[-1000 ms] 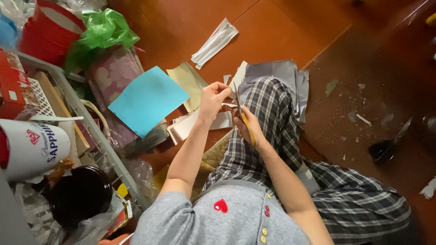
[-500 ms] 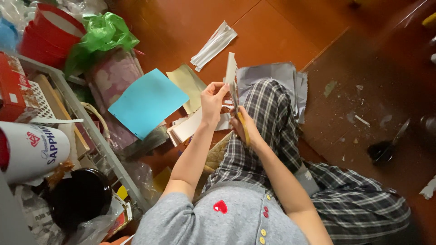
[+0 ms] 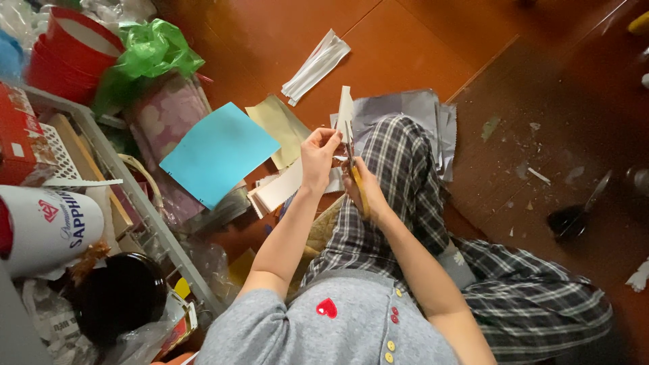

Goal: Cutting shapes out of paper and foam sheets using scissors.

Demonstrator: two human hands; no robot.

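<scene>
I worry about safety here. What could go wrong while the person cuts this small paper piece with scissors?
1. The left hand pinches the white paper piece right beside the scissors in the right hand, so the blades might nick a fingertip.
2. The cutting happens just above the plaid-trousered knee, so a slip could snag the cloth.
3. Offcuts may drop among the grey sheets on the floor and get lost.

Pinched a white paper strip [image 3: 345, 111] in left hand [image 3: 318, 157]; gripped yellow-handled scissors [image 3: 356, 177] (blades against it) in right hand [image 3: 362, 192].
</scene>
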